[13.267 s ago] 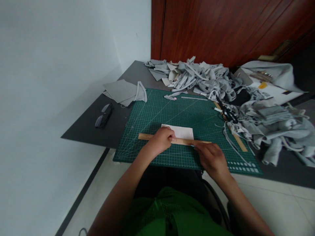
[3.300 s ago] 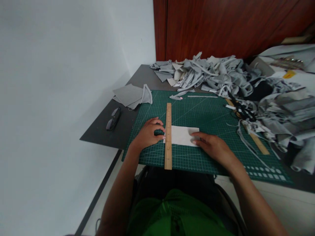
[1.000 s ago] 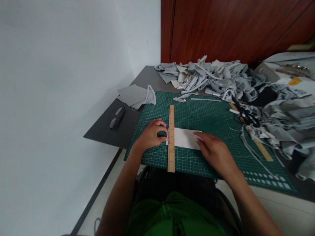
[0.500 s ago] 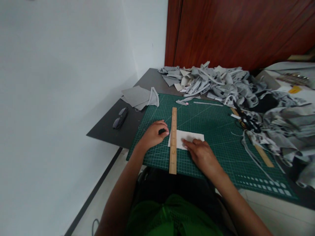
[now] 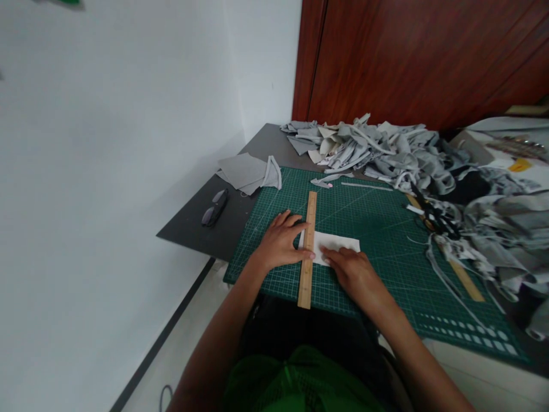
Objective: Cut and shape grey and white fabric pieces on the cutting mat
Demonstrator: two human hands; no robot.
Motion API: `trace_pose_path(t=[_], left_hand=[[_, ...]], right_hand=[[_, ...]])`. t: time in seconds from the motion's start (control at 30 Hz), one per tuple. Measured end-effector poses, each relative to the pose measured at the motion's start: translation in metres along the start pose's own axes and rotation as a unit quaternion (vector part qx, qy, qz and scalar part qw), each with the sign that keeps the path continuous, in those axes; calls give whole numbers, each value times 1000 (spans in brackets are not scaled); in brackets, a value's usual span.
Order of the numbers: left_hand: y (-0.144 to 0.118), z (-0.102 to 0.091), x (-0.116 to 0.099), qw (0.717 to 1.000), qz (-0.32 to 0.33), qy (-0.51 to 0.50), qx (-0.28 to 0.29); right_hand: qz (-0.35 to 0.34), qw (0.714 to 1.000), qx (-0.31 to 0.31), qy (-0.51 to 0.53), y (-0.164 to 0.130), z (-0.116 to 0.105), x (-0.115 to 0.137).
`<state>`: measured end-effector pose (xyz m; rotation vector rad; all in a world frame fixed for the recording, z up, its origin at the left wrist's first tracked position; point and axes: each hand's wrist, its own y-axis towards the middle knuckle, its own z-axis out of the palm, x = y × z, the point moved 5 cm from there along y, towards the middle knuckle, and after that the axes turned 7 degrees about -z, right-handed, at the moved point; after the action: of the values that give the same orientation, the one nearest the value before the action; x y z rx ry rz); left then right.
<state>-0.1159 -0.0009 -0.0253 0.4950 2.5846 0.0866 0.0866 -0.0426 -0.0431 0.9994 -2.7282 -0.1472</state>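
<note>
Left hand (image 5: 281,245) flat, fingers spread, pressing wooden ruler (image 5: 307,249) onto white fabric piece (image 5: 338,244) on green cutting mat (image 5: 377,223). Right hand (image 5: 354,273) resting open on fabric, covering its near edge. Grip holding nothing. Scissors (image 5: 433,214) half buried in grey scraps (image 5: 377,149).

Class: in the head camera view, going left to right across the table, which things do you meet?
Glasses → folded grey pieces → left hand → wooden ruler → white piece → scissors
</note>
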Motion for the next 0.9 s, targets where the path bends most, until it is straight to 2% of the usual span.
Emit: trace_pose_path(t=[0.27,0.43,0.6,0.9], left_hand=[[0,-1,1,999,14,-34,-9],[-1,2,-2,999,6,-4,36],[-2,-1,-2,999,-3,-9,53],[0,-5,7,997,9,-72,26]], right_hand=[[1,1000,-1,4,0,0,-1],[5,1000,0,10,0,-2,1],[8,1000,-2,8,0,-4,3],[1,1000,-7,7,0,-4,3]])
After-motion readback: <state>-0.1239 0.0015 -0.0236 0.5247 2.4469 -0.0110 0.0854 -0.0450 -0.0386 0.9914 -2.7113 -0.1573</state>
